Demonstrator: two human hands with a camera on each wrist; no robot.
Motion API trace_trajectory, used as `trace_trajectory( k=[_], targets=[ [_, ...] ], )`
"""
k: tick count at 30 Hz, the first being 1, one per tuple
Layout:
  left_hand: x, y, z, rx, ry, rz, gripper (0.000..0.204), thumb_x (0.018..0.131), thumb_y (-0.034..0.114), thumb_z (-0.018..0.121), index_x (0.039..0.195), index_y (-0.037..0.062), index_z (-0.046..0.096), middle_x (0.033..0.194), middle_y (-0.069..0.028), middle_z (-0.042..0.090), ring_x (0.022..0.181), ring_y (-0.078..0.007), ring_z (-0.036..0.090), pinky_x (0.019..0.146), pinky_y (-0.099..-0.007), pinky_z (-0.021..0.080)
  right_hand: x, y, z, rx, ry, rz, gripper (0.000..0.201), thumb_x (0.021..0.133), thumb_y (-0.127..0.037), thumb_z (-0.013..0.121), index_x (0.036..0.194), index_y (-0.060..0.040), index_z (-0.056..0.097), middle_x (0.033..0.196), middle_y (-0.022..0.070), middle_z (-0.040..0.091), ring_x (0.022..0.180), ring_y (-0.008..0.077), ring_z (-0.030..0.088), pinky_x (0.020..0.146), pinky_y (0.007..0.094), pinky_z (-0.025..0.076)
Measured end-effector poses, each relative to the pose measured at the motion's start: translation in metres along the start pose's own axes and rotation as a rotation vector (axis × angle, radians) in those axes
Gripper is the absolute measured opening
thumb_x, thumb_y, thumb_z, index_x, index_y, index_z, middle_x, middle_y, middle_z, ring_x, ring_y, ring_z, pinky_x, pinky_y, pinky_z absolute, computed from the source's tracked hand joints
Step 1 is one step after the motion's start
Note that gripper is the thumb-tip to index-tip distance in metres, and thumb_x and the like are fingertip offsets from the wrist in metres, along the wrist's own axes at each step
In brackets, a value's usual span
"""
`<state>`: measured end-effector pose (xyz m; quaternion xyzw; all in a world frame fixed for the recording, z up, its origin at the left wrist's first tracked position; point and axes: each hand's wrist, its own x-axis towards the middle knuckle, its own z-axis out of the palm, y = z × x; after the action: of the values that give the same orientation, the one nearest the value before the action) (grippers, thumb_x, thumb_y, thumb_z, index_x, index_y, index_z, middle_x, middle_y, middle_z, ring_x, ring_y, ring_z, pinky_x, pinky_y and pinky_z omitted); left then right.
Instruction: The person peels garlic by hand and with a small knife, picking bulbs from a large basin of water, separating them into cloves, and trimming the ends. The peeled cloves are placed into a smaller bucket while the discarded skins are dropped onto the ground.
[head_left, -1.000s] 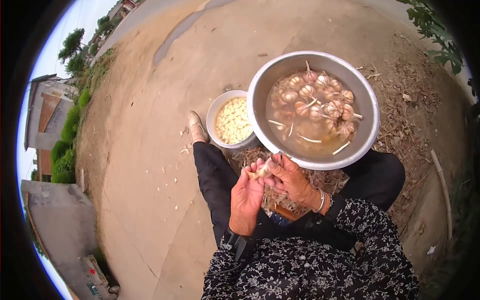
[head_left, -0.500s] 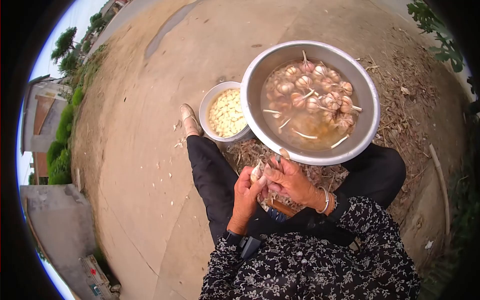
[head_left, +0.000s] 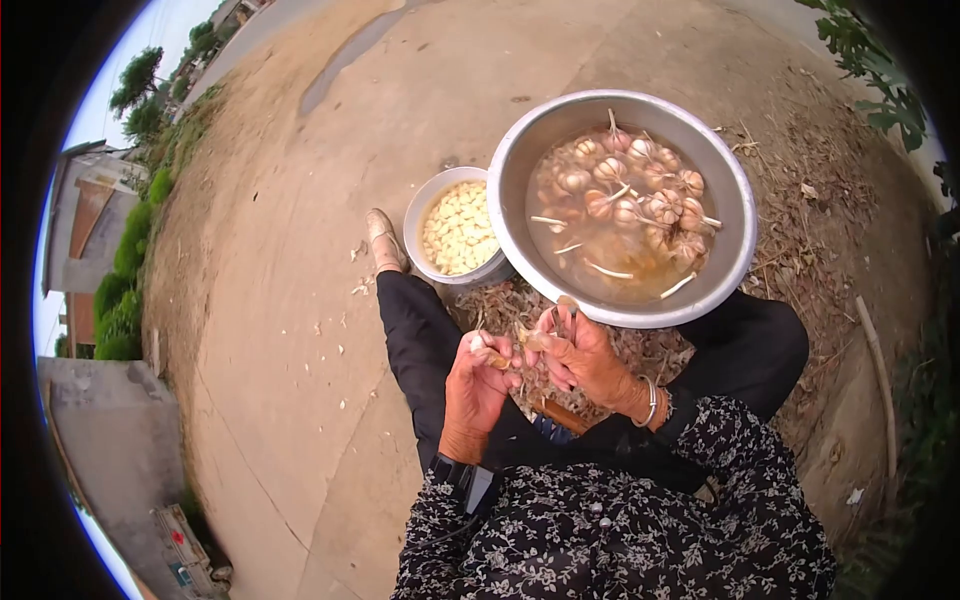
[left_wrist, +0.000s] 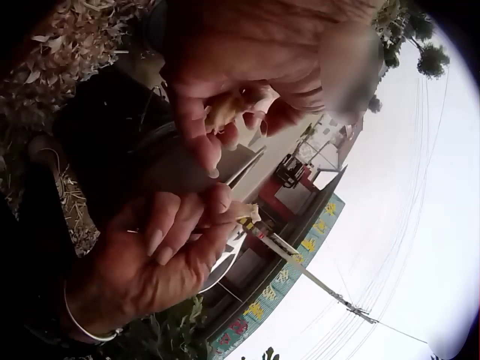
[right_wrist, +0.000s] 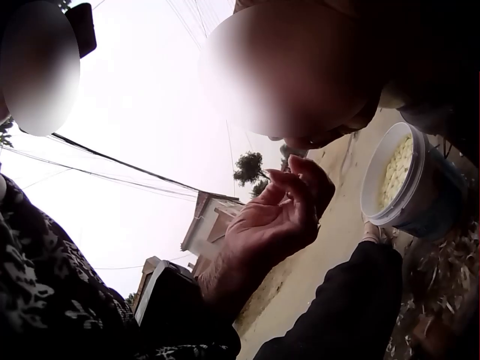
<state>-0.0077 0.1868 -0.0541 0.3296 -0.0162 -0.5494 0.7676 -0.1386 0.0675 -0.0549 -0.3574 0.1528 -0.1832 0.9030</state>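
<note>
My left hand (head_left: 473,392) holds a partly broken garlic bulb (head_left: 488,352) in its curled fingers, palm up. Beside it, the right hand (head_left: 596,372), with a bracelet at the wrist, pinches a papery garlic piece (head_left: 537,340) between thumb and fingers. A small gap separates the two hands. In the left wrist view, pale yellowish cloves (left_wrist: 225,111) show under the left fingers, and a light tip (left_wrist: 247,212) sticks out of the right hand's pinch. Just beyond the hands, a metal basin (head_left: 744,205) holds cloudy water with several garlic bulbs (head_left: 612,170) and loose stalks.
A white bucket (head_left: 413,222) of peeled cloves (head_left: 460,230) stands left of the basin, near a shoe (head_left: 384,242). Garlic skins (head_left: 500,305) litter the ground between the legs. A stick (head_left: 878,375) lies at the right.
The hands were together on the garlic; now they have parted slightly, each with a piece. The left hand has turned palm up and moved a little left.
</note>
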Motion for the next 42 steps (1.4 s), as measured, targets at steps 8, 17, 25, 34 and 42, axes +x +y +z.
trace_trajectory(
  k=[8, 17, 25, 34, 42],
  targets=[
    [-0.012, -0.031, 0.005, 0.702, 0.099, 0.118, 0.022, 0.090, 0.021, 0.061, 0.101, 0.0090, 0.046, 0.083, -0.0019, 0.058, 0.073, -0.0091, 0.058, 0.052, -0.0198, 0.043, -0.004, 0.017, 0.005, -0.130, 0.114, -0.048, 0.022, 0.092, -0.015, 0.058, 0.105, -0.0037, 0.044, 0.076, -0.0032, 0.049, 0.058, 0.0012, 0.044, 0.049, 0.0186, 0.039],
    [-0.011, -0.020, 0.020, 0.529, 0.266, 0.077, 0.028, 0.089, 0.017, 0.061, 0.111, 0.0016, 0.054, 0.087, -0.0038, 0.062, 0.067, -0.0064, 0.056, 0.048, -0.0170, 0.041, -0.010, 0.010, 0.005, -0.857, 0.125, -0.163, 0.027, 0.090, -0.030, 0.059, 0.096, -0.0049, 0.051, 0.067, 0.0081, 0.055, 0.063, 0.0168, 0.057, 0.057, 0.0332, 0.045],
    [-0.016, 0.003, 0.020, 0.910, 0.247, 0.117, 0.019, 0.088, 0.012, 0.060, 0.104, 0.0018, 0.060, 0.077, -0.0003, 0.060, 0.057, -0.0024, 0.048, 0.046, -0.0148, 0.036, -0.008, -0.019, -0.008, -1.424, 0.014, -0.155, 0.035, 0.092, -0.033, 0.050, 0.104, -0.0010, 0.049, 0.083, 0.0188, 0.058, 0.080, 0.0377, 0.060, 0.067, 0.0457, 0.047],
    [-0.015, 0.002, 0.012, 1.198, 0.167, 0.227, 0.016, 0.087, 0.013, 0.062, 0.101, 0.0051, 0.063, 0.072, 0.0024, 0.058, 0.056, -0.0007, 0.045, 0.048, -0.0147, 0.033, -0.006, -0.012, -0.010, -1.504, -0.144, -0.317, 0.022, 0.091, -0.026, 0.050, 0.089, -0.0045, 0.048, 0.075, 0.0149, 0.054, 0.076, 0.0352, 0.059, 0.063, 0.0456, 0.046],
    [-0.020, 0.024, 0.012, 0.855, 0.075, -0.133, 0.017, 0.087, 0.014, 0.063, 0.099, 0.0008, 0.060, 0.078, -0.0031, 0.059, 0.060, -0.0054, 0.050, 0.044, -0.0170, 0.035, -0.011, -0.014, -0.013, -1.517, -0.290, -0.398, 0.022, 0.091, -0.026, 0.052, 0.081, -0.0066, 0.049, 0.061, 0.0113, 0.055, 0.060, 0.0332, 0.059, 0.057, 0.0445, 0.045]
  ],
)
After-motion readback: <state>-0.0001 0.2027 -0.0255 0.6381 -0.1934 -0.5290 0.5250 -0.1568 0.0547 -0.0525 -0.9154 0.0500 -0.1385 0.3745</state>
